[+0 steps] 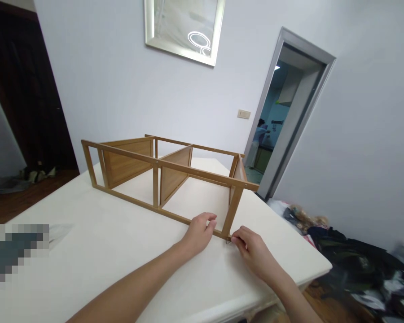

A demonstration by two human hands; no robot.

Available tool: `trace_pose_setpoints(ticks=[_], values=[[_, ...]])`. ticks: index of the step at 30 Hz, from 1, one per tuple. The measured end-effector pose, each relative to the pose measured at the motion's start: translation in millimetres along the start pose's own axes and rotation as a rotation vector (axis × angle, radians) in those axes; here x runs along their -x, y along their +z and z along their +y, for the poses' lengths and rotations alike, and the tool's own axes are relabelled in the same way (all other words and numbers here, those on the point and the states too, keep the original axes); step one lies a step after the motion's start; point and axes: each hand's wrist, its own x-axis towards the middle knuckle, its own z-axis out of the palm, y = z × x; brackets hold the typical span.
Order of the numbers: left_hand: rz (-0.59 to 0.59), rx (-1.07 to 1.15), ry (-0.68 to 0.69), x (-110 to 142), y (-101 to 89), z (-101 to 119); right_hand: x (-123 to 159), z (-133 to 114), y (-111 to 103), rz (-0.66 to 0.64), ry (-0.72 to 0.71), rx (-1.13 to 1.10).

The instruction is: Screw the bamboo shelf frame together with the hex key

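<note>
A wooden shelf rack [158, 163] lies on its side on a white table [87, 242], its shelf panels standing upright. My left hand [198, 233] is curled over the rack's lower near rail, close to the right end. Its thumb and index finger show, while the other fingers are hidden. At the rail's right end, my right hand [251, 246] pinches a thin bent piece of metal [228, 242] that looks like a hex key. The metal piece touches the corner of the rack, and its far tip is too small to make out.
Beyond the table stands a white wall with a framed mirror [182, 54] and a light switch [244, 114]. A doorway [272, 116] opens at the right, with a person inside. Clothes and bags [350, 260] are heaped right of the table. A blurred-out patch [13, 255] covers the left.
</note>
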Motion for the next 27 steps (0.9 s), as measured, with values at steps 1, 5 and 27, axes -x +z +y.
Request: trace_pose_setpoints(ticks=[1, 5, 27], values=[[0.016, -0.006, -0.017, -3, -7.8, 1, -1, -6, 1, -0.025, -0.007, -0.022], [0.076, -0.031, -0.069, -4, -46.7, -4, 3, -41, 28, -0.097, -0.088, -0.156], [0.332, -0.348, -0.144, 39, -136.3, -83, 11, -65, 130, 0.077, -0.481, 0.054]])
